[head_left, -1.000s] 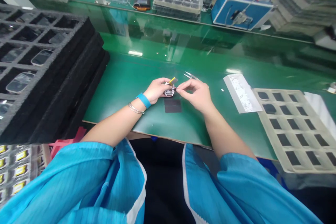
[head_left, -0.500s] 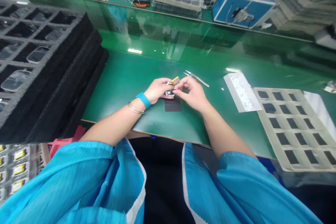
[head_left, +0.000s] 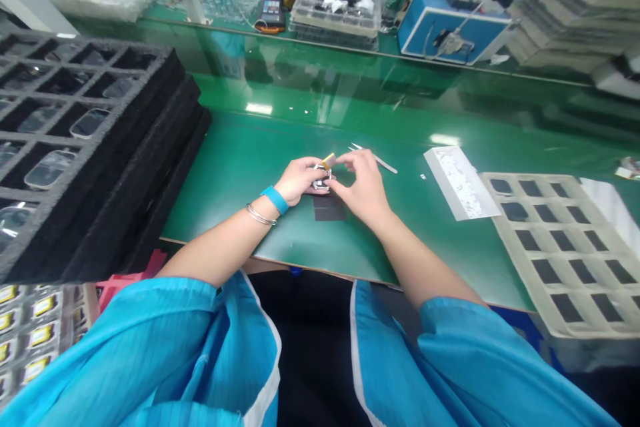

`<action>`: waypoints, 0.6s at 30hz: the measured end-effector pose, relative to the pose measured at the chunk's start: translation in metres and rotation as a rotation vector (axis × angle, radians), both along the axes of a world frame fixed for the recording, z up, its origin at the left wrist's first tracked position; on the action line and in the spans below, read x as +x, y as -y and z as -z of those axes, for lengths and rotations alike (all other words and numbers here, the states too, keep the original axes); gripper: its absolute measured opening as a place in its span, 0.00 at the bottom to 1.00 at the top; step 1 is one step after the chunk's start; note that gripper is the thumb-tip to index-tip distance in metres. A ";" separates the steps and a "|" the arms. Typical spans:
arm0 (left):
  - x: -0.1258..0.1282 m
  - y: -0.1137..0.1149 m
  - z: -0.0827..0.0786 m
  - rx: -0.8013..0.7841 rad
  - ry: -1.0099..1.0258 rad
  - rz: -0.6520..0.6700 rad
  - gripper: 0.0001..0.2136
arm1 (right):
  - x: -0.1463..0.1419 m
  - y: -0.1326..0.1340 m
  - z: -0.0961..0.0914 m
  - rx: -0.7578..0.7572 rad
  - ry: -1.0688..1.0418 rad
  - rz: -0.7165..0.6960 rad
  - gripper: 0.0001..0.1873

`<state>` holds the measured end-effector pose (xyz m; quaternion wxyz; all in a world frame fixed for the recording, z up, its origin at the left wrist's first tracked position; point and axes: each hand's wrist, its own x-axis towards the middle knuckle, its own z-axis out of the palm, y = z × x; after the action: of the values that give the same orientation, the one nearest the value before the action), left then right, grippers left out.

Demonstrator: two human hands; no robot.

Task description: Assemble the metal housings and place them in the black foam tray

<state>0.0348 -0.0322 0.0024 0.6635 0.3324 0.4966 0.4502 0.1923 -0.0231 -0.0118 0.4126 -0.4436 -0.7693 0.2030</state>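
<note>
My left hand (head_left: pixel 299 177) is closed around a small silvery part (head_left: pixel 321 181) with a yellow tab (head_left: pixel 329 161) sticking up from it, held just above the green table (head_left: pixel 240 153). My right hand (head_left: pixel 361 183) is right beside it, fingers curled and pinching at the same part from the right. A dark square pad (head_left: pixel 329 208) lies on the table directly under both hands. Metal tweezers (head_left: pixel 380 160) rest on the table just behind my right hand.
Stacked black foam trays (head_left: pixel 90 147) holding clear parts fill the left. A beige tray (head_left: pixel 565 247) of dark squares sits at the right, with a white sheet (head_left: pixel 460 180) beside it. Trays with yellow-labelled parts (head_left: pixel 30 327) lie at the lower left. A blue box (head_left: pixel 453 30) and clutter stand behind.
My right hand has moved closer to my left hand and now curls over the small part. The view has shifted slightly.
</note>
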 end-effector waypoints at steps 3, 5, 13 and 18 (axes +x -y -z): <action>0.000 0.001 -0.001 -0.023 0.011 0.033 0.07 | 0.002 -0.010 0.007 -0.199 -0.174 -0.045 0.18; 0.000 0.001 -0.002 -0.032 0.033 0.065 0.08 | 0.003 -0.013 0.008 -0.273 -0.245 -0.057 0.13; -0.001 0.001 0.000 0.007 0.076 0.124 0.13 | 0.000 -0.002 -0.002 0.038 -0.072 0.029 0.07; -0.001 -0.004 0.005 0.000 0.113 0.065 0.08 | -0.004 -0.004 0.004 0.241 0.111 0.006 0.09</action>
<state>0.0334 -0.0283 -0.0025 0.7046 0.3223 0.4474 0.4466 0.1883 -0.0196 -0.0155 0.4204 -0.4036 -0.8084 0.0833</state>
